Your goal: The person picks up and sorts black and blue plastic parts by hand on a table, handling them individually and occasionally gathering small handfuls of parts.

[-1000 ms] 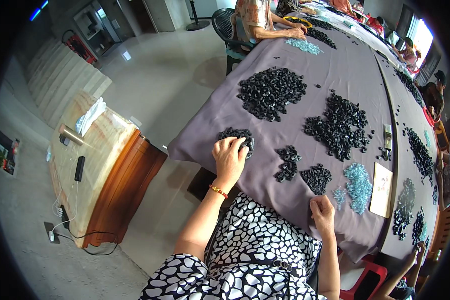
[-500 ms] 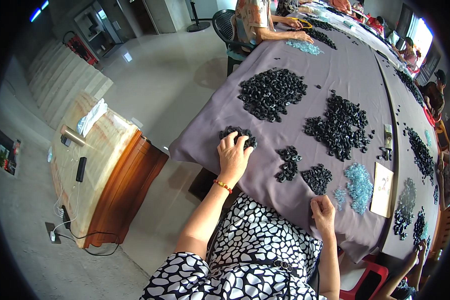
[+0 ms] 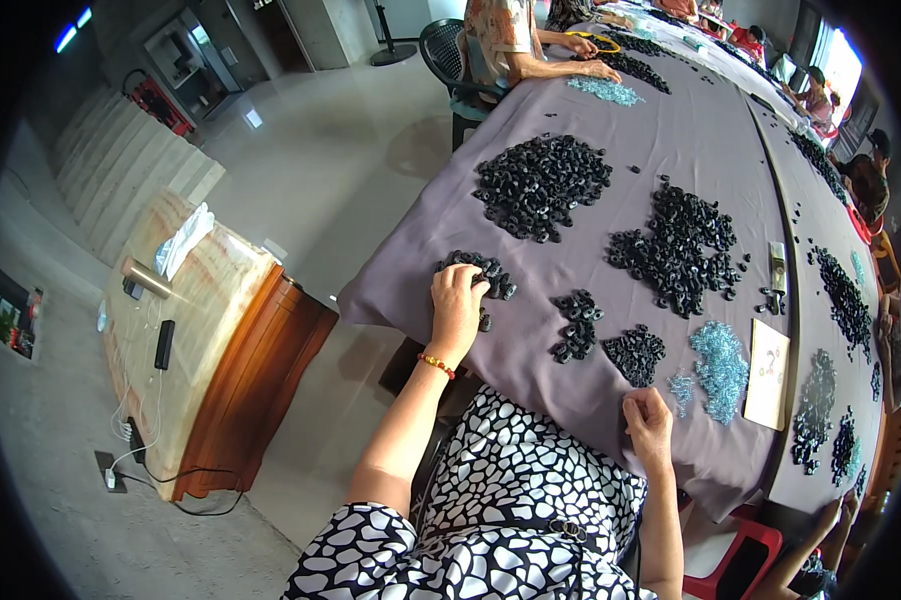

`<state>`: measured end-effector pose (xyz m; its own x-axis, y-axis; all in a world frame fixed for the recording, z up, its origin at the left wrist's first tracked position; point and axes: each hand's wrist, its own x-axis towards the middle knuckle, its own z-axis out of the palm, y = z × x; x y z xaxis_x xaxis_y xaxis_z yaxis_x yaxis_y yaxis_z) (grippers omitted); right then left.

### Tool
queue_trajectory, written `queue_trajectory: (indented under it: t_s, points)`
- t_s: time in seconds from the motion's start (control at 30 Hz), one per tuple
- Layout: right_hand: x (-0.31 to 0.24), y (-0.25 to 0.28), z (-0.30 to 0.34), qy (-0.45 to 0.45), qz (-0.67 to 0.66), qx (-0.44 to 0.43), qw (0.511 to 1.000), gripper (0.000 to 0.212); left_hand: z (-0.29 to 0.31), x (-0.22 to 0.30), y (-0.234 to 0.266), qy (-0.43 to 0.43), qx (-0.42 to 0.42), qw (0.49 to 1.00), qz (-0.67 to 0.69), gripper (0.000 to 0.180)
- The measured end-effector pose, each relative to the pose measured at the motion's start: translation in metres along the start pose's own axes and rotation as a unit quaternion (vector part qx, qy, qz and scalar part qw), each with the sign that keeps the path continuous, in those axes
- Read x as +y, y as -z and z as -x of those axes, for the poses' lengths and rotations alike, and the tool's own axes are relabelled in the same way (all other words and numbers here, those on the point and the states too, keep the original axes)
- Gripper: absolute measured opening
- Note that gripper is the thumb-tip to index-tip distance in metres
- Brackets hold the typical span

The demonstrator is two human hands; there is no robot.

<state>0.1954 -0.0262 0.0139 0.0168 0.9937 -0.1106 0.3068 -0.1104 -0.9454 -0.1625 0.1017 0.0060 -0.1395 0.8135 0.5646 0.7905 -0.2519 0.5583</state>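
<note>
My left hand (image 3: 457,305) is over a small pile of black ring-like pieces (image 3: 500,280) near the table's left edge. Its fingers are bent and drawn together, with small black pieces at the fingertips; how many is hidden. At the front edge of the cloth my right hand (image 3: 649,422) is closed, thumb against the curled fingers, and whatever it holds cannot be seen. Close to it lie a black heap (image 3: 634,355) and a heap of small clear-blue pieces (image 3: 720,370). Between the hands is another small black cluster (image 3: 576,325).
Two larger black heaps, one on the left (image 3: 542,185) and one in the middle (image 3: 675,245), lie farther off on the grey tablecloth (image 3: 590,260). A pale card (image 3: 766,372) is on the right. A co-worker (image 3: 500,45) sits at the far left edge; a wooden cabinet (image 3: 235,390) stands left.
My left hand has shifted slightly left, and its spread fingers have drawn together, uncovering more of the small black pile. My right hand has hardly moved.
</note>
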Motion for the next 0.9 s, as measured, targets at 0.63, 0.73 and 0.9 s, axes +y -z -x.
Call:
queue_trajectory:
  t_s: [0.63, 0.73, 0.9]
  points:
    - [-0.004, -0.004, 0.000, 0.003, -0.018, 0.022, 1.000, 0.002, -0.004, -0.008, -0.001, 0.021, -0.012, 0.994, -0.102, 0.032]
    - [-0.005, -0.004, 0.000, 0.005, -0.017, 0.021, 1.000, 0.002, -0.003, -0.013, -0.002, 0.016, -0.012, 0.997, -0.075, 0.023]
    - [-0.004, -0.003, 0.000, 0.000, -0.013, 0.017, 1.000, 0.003, -0.006, -0.017, 0.001, 0.024, 0.030, 0.999, 0.008, 0.013]
